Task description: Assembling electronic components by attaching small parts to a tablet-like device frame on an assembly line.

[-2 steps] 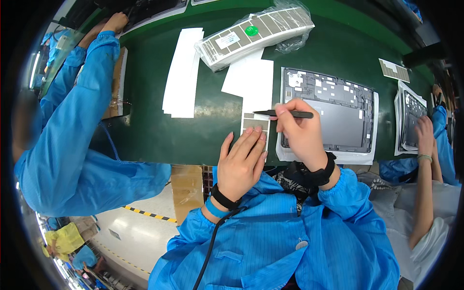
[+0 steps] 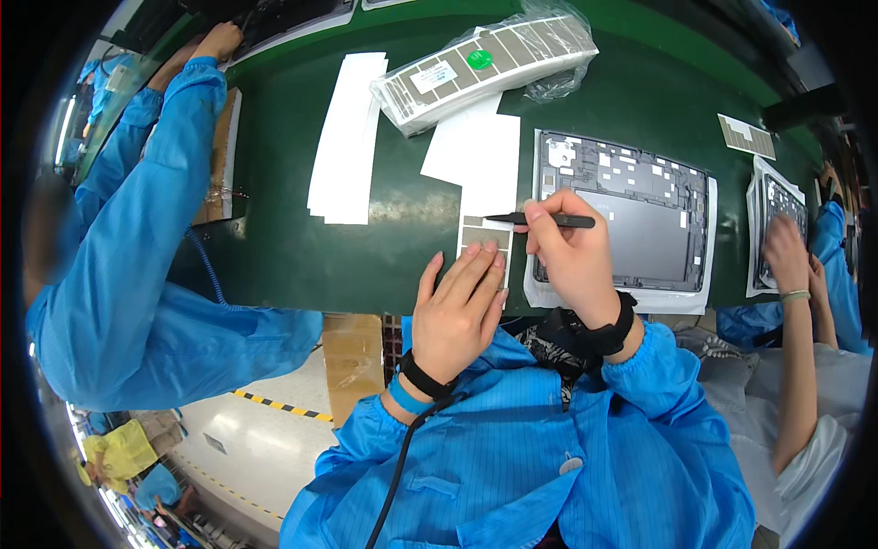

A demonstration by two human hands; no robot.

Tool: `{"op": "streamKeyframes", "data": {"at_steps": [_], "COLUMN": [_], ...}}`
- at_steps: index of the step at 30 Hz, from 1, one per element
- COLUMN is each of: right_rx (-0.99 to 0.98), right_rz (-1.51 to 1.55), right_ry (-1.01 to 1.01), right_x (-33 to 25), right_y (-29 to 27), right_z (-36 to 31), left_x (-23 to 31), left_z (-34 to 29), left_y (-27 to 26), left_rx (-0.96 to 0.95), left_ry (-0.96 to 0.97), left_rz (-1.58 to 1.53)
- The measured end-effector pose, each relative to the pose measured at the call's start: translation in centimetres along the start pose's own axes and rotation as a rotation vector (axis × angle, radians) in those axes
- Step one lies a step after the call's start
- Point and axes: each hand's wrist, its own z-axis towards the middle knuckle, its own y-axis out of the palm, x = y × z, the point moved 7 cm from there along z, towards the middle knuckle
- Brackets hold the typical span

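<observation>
My left hand [image 2: 460,306] lies with its fingers stretched out, pressing on a strip sheet of grey adhesive pieces [image 2: 475,234] near the table's front edge. Between the fingers of my right hand [image 2: 576,256] is a pair of black tweezers [image 2: 567,220], held almost level. Its tips point left and rest at the upper part of the sheet, by a narrow grey piece. Whether the tips grip anything is too small to tell. Right of my right hand, a dark tablet housing [image 2: 640,215] with several small white pads lies on a white liner.
A plastic-wrapped stack of sticker sheets [image 2: 512,64] lies at the back, over white paper [image 2: 485,151]. More white strips [image 2: 347,137] lie to its left. A co-worker's blue sleeve [image 2: 178,165] is at left; another co-worker's hand [image 2: 785,254] is over a second housing [image 2: 766,233] at right.
The co-worker's hand at right has shifted left and is blurred. My hands and the tweezers stay nearly in place on the sheet.
</observation>
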Motion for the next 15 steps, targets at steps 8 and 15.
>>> {"op": "streamKeyframes", "data": {"at_steps": [8, 15], "right_rx": [-0.024, 0.159], "right_rz": [-0.193, 0.001], "right_ry": [-0.059, -0.112], "right_x": [0.1, -4.4], "right_y": [0.8, -3.2], "right_z": [0.2, -1.0], "left_x": [-0.2, -0.2], "left_z": [0.2, 0.6], "left_y": [0.0, -0.3], "left_rx": [0.022, 0.005], "left_ry": [0.007, -0.025], "left_rz": [-0.007, -0.027]}}
